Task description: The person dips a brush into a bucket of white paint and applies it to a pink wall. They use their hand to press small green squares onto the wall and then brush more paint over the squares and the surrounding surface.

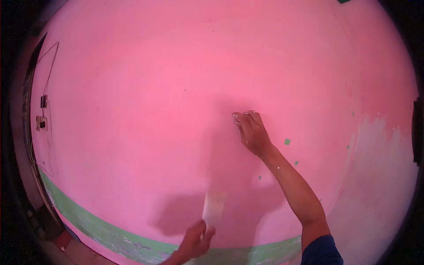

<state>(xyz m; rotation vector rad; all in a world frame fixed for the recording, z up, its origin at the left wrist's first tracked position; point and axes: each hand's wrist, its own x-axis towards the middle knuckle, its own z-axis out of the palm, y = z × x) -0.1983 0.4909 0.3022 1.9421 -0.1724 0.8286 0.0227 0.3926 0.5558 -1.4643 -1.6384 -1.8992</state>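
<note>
My left hand (194,240) is low in the head view, closed around the lower end of a pale flat rectangular tool (214,208). The tool is upright and blurred, so its exact kind does not show. Higher up and to the right, my right hand (251,132) is at the pink wall (132,110), its fingers bent and drawn together. Whitish flecks mark those fingertips. Whether something small lies under them is hidden.
Green patches (287,141) dot the wall right of centre. A pale grey area (375,176) covers the lower right. Along the bottom runs a scuffed green band (101,229). On the left are a socket (42,123) and a hanging cable (56,48).
</note>
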